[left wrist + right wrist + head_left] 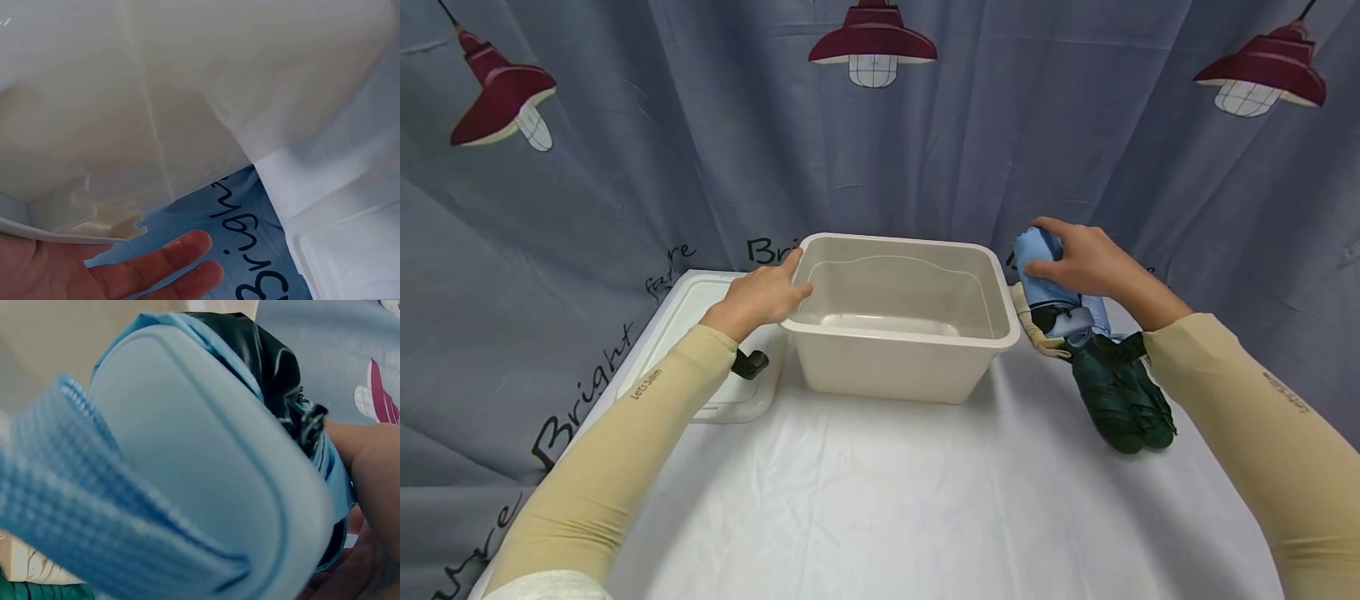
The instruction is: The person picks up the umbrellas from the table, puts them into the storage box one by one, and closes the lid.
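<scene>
A light blue folded umbrella (pixel 1037 271) is in my right hand (pixel 1086 254), thumb on the near side and fingers over its far end. In the right wrist view its pale blue handle (pixel 206 450) and woven strap (pixel 106 506) fill most of the picture. My left hand (pixel 760 293) rests on the left rim of a cream plastic bin (pixel 895 367), with the thumb over the inner side. In the left wrist view two straight fingers (pixel 181 250) reach out beneath the rim. The bin's visible interior holds nothing.
Dark green folded umbrellas (pixel 1120 400) lie on the white-covered table (pixel 880 500) at the right. A beige folded umbrella (pixel 1028 321) lies beside the bin, partly under the blue one. A white lid (pixel 670 333) lies left of the bin. A grey-blue curtain (pixel 1015 125) hangs behind.
</scene>
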`<act>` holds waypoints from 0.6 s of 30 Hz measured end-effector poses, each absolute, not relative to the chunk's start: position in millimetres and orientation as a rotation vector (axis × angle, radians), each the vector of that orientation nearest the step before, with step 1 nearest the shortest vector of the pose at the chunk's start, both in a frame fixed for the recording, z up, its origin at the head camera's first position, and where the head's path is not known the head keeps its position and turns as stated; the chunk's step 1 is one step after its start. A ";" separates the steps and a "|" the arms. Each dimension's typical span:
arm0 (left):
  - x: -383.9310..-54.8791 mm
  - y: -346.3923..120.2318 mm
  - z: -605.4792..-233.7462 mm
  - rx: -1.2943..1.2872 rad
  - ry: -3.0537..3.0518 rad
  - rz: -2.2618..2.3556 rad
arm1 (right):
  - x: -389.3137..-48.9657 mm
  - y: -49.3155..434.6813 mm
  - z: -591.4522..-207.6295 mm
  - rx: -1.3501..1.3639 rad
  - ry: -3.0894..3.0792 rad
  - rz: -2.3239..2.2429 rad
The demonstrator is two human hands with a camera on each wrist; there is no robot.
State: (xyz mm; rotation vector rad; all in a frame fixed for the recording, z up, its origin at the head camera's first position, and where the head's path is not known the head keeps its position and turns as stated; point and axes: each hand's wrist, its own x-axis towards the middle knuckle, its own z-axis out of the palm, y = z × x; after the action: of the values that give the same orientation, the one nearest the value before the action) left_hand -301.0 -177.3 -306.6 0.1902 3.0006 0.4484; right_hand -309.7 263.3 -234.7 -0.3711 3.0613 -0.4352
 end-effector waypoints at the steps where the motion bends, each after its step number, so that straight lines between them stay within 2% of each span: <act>1: -300.8 -177.0 -306.2 0.191 3.002 0.447 | -310.4 261.3 -233.7 -0.372 3.058 -0.438; 18: -299.2 -176.6 -305.2 0.193 2.996 0.435 | -324.5 224.8 -218.5 -0.400 3.018 -0.423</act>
State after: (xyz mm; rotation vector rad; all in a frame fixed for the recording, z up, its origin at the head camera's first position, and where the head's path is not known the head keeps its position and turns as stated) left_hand -299.2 -176.6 -305.2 0.1931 2.9957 0.4347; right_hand -324.5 224.8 -218.5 -0.3996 3.0183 -0.4235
